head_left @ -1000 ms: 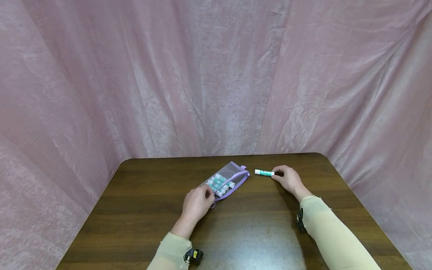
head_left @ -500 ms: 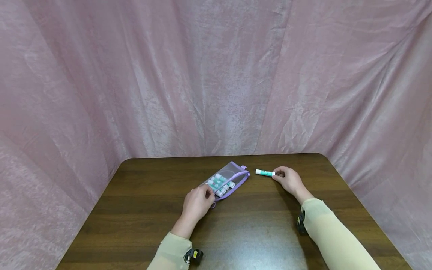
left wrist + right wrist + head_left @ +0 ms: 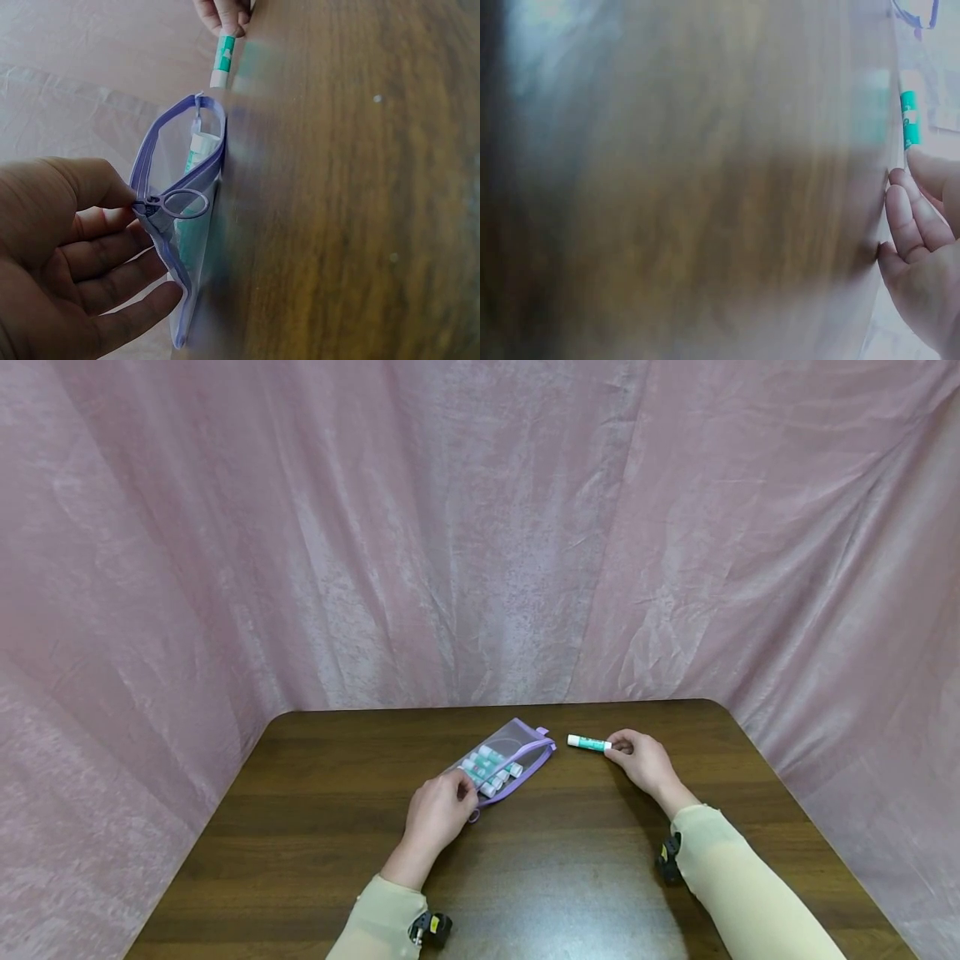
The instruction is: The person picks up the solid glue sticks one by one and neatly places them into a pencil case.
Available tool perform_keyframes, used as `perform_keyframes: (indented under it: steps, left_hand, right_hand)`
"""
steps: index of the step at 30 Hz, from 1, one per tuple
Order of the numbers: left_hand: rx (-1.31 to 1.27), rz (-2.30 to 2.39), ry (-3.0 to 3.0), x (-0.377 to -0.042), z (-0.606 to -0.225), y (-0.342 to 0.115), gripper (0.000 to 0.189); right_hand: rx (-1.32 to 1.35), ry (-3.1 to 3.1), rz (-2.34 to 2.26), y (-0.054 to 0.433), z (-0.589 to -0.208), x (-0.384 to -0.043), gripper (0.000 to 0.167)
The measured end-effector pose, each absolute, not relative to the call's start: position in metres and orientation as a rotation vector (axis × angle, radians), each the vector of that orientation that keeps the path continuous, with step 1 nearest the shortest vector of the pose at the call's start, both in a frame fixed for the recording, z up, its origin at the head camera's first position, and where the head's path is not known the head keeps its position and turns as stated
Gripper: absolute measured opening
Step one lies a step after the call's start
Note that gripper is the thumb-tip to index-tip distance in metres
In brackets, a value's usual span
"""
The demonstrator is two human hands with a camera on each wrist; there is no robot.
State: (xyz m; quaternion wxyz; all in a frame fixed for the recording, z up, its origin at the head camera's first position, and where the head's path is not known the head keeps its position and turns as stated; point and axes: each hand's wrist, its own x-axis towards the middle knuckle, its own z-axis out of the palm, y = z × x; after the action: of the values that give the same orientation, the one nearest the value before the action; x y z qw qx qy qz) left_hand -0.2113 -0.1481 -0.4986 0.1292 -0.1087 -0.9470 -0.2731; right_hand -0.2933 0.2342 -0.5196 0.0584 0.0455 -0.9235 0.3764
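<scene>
A see-through mesh pouch (image 3: 504, 741) with a purple zipped edge lies on the table, several white-and-green glue sticks (image 3: 492, 758) inside it. At its near corner, my left hand (image 3: 437, 814) pinches the zipper edge between thumb and fingers. In the left wrist view the pouch mouth gapes and a purple ring pull (image 3: 207, 204) hangs beside the thumb. To the right, my right hand (image 3: 643, 762) pinches one end of another glue stick (image 3: 588, 743). Its white far end points toward the pouch, a short gap away. My other right fingers (image 3: 904, 225) are at the tabletop.
The brown wooden table (image 3: 300, 827) has rounded far corners. A pink velvet curtain (image 3: 480, 543) hangs behind it and along both sides. Each wrist wears a small black camera (image 3: 431, 929).
The right hand and its glue stick have shifted very slightly to the right from a second ago. My left hand and the pouch have stayed in place.
</scene>
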Motion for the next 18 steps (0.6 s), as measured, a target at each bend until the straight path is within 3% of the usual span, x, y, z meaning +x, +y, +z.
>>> perform_keyframes:
  steps: [18]
  left_hand:
    - [-0.319,-0.788,-2.741,-0.212,-0.499,-0.148,0.009]
  right_hand:
    - [0.091,-2.784,1.171,0.231,-0.506,-0.282,0.019]
